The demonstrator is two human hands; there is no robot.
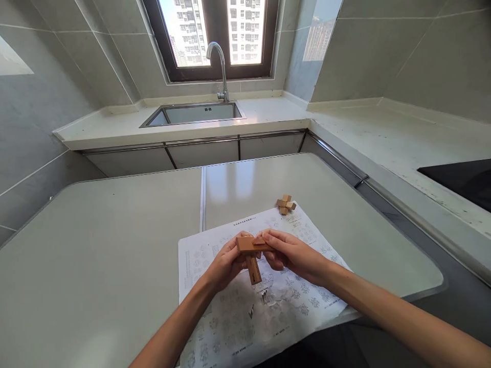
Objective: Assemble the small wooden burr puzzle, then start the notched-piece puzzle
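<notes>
Over a printed paper sheet [303,301] on the white table [95,245], both hands hold a partly joined wooden puzzle [250,255] made of notched bars. My left hand [226,263] grips the crossing bars from the left, with one bar hanging down below the fingers. My right hand [291,254] pinches a small wooden piece [261,240] against the top bar from the right. A second, assembled wooden burr puzzle [286,204] sits at the sheet's far right corner, untouched.
A seam [202,197] runs down the middle of the table. Beyond it stands a counter with a steel sink [194,113] and a tap [220,69] under a window. A black cooktop [462,179] lies on the right counter.
</notes>
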